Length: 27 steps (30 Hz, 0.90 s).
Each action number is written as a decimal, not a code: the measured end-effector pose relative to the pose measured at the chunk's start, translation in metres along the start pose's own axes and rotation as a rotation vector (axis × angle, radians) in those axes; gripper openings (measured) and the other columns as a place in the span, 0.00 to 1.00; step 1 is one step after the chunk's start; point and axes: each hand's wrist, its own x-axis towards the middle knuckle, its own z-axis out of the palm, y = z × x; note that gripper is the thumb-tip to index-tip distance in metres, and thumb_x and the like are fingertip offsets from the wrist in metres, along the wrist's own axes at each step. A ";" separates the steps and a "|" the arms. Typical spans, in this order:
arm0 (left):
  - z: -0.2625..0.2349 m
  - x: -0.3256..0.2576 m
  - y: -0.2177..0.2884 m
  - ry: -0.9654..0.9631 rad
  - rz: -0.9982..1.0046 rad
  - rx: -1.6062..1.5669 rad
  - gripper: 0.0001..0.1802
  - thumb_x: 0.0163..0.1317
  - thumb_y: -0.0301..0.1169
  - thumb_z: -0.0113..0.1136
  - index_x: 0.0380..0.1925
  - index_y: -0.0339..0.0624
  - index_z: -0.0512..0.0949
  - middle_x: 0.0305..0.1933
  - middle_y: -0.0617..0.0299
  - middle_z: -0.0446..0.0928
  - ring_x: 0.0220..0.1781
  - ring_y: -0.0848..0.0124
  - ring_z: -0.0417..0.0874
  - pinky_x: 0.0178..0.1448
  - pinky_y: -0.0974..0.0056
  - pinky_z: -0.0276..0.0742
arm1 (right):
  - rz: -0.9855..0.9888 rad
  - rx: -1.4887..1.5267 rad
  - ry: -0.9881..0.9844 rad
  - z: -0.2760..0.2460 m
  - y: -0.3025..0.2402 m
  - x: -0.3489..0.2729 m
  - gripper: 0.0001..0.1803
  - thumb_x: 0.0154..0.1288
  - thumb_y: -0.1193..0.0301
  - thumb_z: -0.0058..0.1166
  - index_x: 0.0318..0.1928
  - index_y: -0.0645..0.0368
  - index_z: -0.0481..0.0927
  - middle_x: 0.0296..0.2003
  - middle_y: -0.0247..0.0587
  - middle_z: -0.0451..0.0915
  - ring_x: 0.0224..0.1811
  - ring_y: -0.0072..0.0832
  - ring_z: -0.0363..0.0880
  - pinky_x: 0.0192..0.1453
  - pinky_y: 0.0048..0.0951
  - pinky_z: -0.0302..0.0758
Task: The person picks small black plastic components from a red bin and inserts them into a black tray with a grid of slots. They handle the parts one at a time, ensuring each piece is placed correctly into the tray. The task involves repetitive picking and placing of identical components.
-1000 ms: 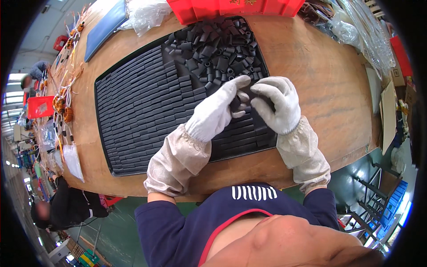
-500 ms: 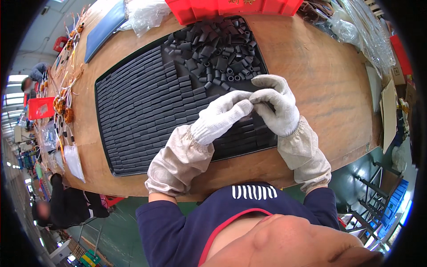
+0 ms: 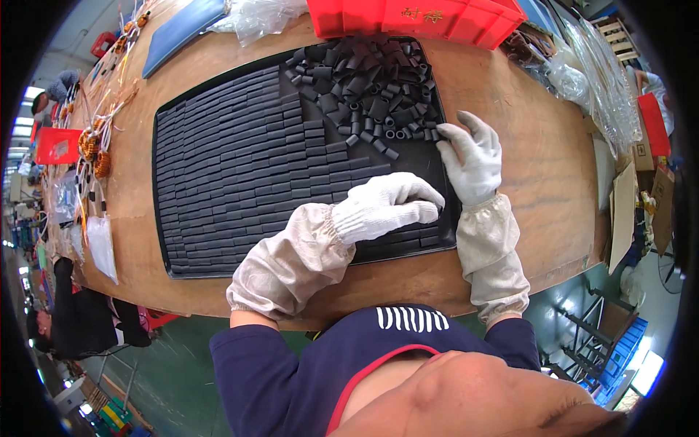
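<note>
A long wooden workbench (image 3: 539, 182) runs across the room, its top pale brown and worn. Below its near edge the floor (image 3: 175, 364) is painted green. At the far side stands a red plastic bin (image 3: 408, 16), with clear plastic bags (image 3: 255, 14) and a blue sheet (image 3: 182, 25) beside it. Cardboard pieces (image 3: 626, 211) lean at the right end. Another person (image 3: 80, 313) in dark clothes sits at the left.

A factory workshop: wooden workbench (image 3: 539, 182), red parts bin (image 3: 415, 18), tray (image 3: 164, 218) of black tubes, co-workers nearby.
</note>
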 end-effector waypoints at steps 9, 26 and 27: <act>0.001 -0.002 0.005 0.060 0.067 0.034 0.21 0.74 0.40 0.64 0.60 0.40 0.83 0.52 0.61 0.86 0.54 0.74 0.83 0.61 0.64 0.78 | -0.097 0.056 0.001 -0.004 0.000 0.003 0.23 0.61 0.73 0.69 0.58 0.46 0.86 0.67 0.46 0.78 0.63 0.49 0.79 0.69 0.48 0.74; -0.008 -0.003 0.010 0.278 0.304 1.033 0.28 0.64 0.34 0.73 0.65 0.45 0.79 0.44 0.54 0.80 0.47 0.61 0.85 0.56 0.59 0.83 | 0.360 1.201 -0.054 -0.034 -0.013 -0.003 0.34 0.78 0.83 0.40 0.81 0.57 0.58 0.72 0.54 0.71 0.41 0.31 0.87 0.58 0.38 0.84; -0.007 -0.004 0.016 0.324 0.317 0.928 0.29 0.63 0.33 0.74 0.65 0.45 0.79 0.45 0.54 0.80 0.47 0.62 0.85 0.55 0.59 0.83 | 0.281 1.228 -0.041 -0.034 -0.017 -0.003 0.34 0.78 0.83 0.40 0.82 0.56 0.55 0.74 0.54 0.68 0.46 0.34 0.86 0.61 0.40 0.82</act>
